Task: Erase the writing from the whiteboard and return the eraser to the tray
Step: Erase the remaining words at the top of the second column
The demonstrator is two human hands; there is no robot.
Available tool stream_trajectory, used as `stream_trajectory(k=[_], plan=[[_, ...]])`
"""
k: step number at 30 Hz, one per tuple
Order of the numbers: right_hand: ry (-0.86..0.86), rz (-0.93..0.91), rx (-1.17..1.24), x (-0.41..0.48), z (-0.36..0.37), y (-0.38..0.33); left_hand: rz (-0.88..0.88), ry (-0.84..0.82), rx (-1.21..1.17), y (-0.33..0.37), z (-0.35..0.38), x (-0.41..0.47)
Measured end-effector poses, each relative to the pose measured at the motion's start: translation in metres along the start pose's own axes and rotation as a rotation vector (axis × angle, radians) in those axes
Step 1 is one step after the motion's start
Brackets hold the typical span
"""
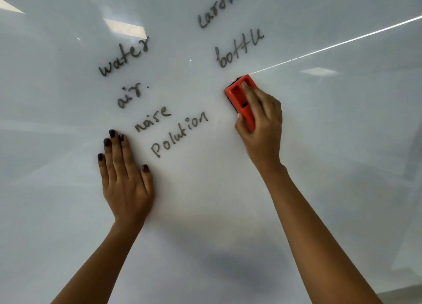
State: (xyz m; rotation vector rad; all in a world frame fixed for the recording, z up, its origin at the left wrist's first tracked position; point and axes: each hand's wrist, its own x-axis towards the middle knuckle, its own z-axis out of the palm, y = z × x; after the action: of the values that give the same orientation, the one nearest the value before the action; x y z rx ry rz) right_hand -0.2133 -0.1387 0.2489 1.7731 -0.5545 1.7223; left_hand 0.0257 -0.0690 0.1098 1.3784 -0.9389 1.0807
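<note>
I see the red eraser (240, 100) pressed against the whiteboard (331, 144), just below the word "bottle" (239, 47). My right hand (262, 125) grips it, fingers wrapped over its back. Left of the eraser, beyond "polution" (180, 136), my left hand (125, 178) lies flat, fingers extended.

Whiteboard (319, 189) cut off on every side, no edge, corner or frame in view. Both forearms cut off at the lower picture edge. Lower end of the red eraser (239, 98) covered by the right hand (262, 125); felt face hidden against the board. Palm of the left hand (125, 182) hidden, pressed flat. Top of the word "earth" (219, 9) nearly clipped at the upper edge. Reflections on the board too blurred to identify.
</note>
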Motion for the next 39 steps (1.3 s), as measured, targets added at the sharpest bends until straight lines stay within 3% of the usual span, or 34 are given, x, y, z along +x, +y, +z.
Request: stream_trajectory(k=[2, 5, 8, 11, 18, 20, 24, 26, 28, 32, 34, 37, 39], plan=[[0.026, 0.035, -0.010, 0.003, -0.002, 0.005, -0.008, -0.004, 0.000, 0.001, -0.001, 0.000], [0.145, 0.291, -0.006, 0.033, -0.001, 0.011, -0.019, -0.012, -0.001, 0.002, -0.002, 0.000], [0.193, 0.404, -0.015, 0.074, 0.002, 0.011, -0.023, -0.015, 0.004, 0.004, -0.003, -0.001], [0.162, 0.333, -0.019, 0.098, 0.012, -0.004, -0.017, -0.010, 0.010, 0.003, -0.003, -0.001], [-0.023, -0.159, 0.001, 0.048, 0.019, -0.033, -0.013, -0.010, 0.006, 0.003, -0.003, 0.000], [-0.003, -0.120, -0.014, 0.043, 0.011, -0.017, -0.013, -0.010, 0.006, 0.003, -0.003, 0.000], [0.131, 0.252, 0.004, 0.068, 0.005, 0.004, -0.015, -0.009, 0.003, 0.003, -0.003, 0.000], [0.155, 0.334, -0.001, 0.085, 0.007, 0.001, -0.016, -0.008, 0.005, 0.004, -0.003, -0.001], [0.116, 0.245, -0.004, 0.089, 0.012, -0.013, -0.014, -0.005, 0.007, 0.002, -0.002, -0.001], [-0.035, -0.130, -0.020, 0.060, 0.019, -0.033, -0.010, -0.010, 0.003, 0.002, -0.003, 0.000], [0.019, -0.056, -0.010, 0.054, 0.016, -0.026, -0.007, -0.011, -0.001, 0.002, -0.003, -0.001], [0.157, 0.268, 0.006, 0.060, 0.012, -0.018, -0.010, -0.012, -0.004, 0.002, -0.002, -0.001], [0.156, 0.259, -0.016, 0.061, 0.014, -0.023, -0.013, -0.012, -0.002, 0.002, -0.002, -0.001]])
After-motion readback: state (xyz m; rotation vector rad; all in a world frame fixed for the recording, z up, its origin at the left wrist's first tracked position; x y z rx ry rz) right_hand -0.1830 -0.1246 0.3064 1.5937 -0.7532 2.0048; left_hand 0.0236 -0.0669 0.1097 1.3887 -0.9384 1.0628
